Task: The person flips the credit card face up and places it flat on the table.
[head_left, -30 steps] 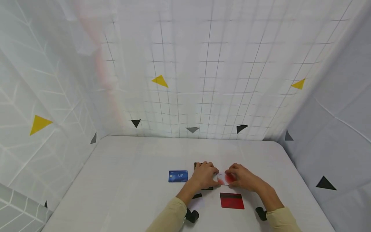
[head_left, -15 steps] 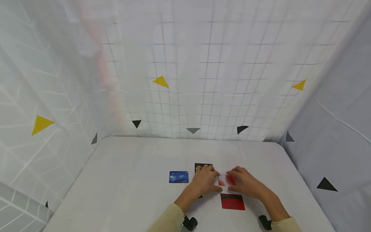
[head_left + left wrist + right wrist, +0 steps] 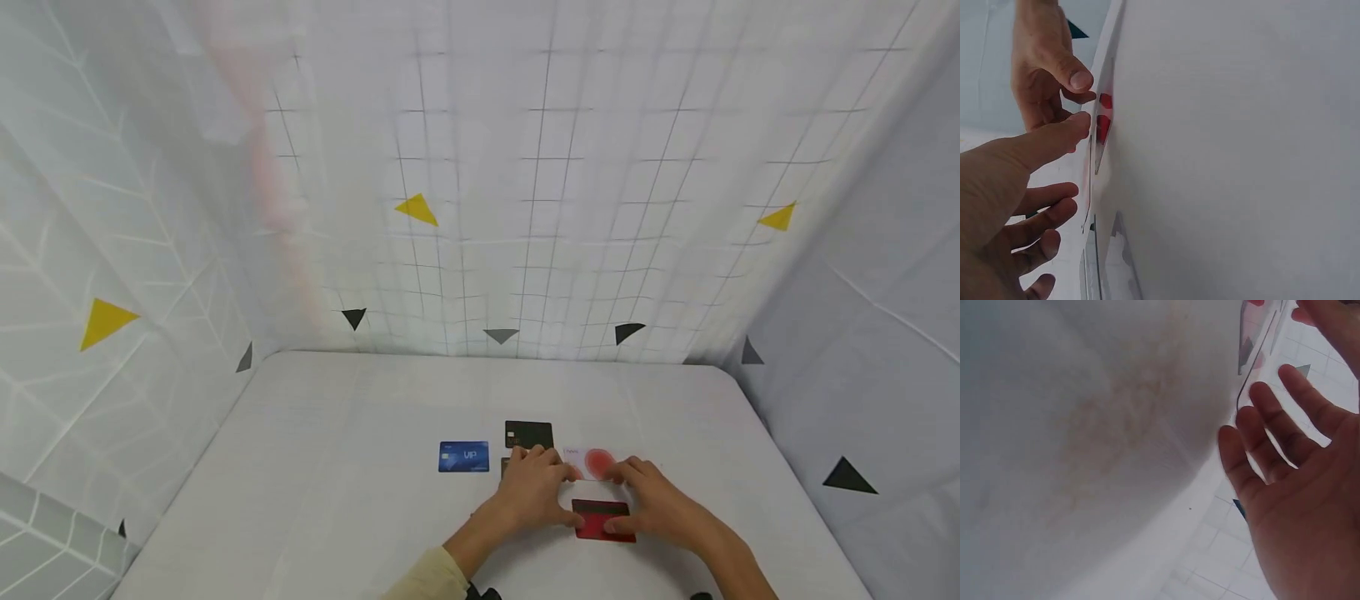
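Observation:
A red card (image 3: 597,530) with a dark stripe lies flat at the front of the group. My left hand (image 3: 529,496) hovers at its left end, thumb over the card's edge and fingers reaching to the pink-and-white card (image 3: 592,463) behind. From the other side comes my right hand (image 3: 663,510), its thumb overlapping the red card and its fingertips beside the pink-and-white card's right end. In the left wrist view the left fingers (image 3: 1054,215) are spread with nothing between them. The right fingers (image 3: 1272,437) are loosely extended in the right wrist view.
A blue VIP card (image 3: 463,457) lies to the left. Behind my left hand is a black card (image 3: 529,433), and a second dark card (image 3: 505,467) is mostly hidden by that hand. The white table (image 3: 337,467) meets white fabric walls (image 3: 480,275) at the back and sides.
Both hands have let go of the pink-and-white card, which stays on the table behind. They have moved toward the front, thumbs now over the red card. The black card shows more fully.

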`<state>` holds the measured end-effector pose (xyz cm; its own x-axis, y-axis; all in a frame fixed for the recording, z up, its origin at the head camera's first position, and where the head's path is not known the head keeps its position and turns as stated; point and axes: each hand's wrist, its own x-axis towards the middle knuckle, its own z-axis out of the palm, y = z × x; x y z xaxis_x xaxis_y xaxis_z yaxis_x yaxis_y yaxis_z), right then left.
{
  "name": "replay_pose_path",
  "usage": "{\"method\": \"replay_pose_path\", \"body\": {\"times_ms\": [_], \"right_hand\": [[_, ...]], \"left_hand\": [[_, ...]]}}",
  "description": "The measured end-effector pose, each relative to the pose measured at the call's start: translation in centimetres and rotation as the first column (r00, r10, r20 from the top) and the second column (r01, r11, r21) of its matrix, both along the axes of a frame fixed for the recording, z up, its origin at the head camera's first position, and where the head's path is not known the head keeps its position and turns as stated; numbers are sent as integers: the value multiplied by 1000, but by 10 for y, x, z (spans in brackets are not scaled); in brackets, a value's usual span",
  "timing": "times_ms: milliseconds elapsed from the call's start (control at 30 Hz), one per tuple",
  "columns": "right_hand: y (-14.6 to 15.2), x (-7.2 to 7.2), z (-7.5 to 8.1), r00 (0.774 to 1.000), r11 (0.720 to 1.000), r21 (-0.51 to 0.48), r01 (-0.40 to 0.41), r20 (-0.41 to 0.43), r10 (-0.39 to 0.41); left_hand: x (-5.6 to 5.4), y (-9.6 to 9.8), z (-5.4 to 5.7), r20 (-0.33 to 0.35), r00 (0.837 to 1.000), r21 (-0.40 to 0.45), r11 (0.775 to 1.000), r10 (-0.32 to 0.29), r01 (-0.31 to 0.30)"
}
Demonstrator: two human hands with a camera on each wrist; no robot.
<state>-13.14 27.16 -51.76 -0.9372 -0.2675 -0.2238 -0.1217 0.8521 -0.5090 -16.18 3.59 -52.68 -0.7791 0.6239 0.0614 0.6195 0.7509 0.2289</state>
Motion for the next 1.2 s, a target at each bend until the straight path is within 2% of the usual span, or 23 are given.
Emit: {"method": "replay_pose_path", "body": {"times_ms": [200, 500, 967, 1200], "right_hand": [[4, 9, -1, 998, 998, -6, -64, -6, 64], [2, 11, -6, 999, 997, 59, -45, -9, 46], [2, 12, -3, 998, 997, 37, -67, 13, 66], [1, 13, -4, 999, 998, 47, -33, 22, 32]], "left_hand": [[7, 3, 1, -2, 1000, -34, 999, -21, 21], [9, 5, -3, -3, 999, -65, 997, -44, 44], [10, 7, -4, -36, 997, -60, 996, -73, 71], [9, 8, -7, -39, 996, -65, 994, -85, 83]]}}
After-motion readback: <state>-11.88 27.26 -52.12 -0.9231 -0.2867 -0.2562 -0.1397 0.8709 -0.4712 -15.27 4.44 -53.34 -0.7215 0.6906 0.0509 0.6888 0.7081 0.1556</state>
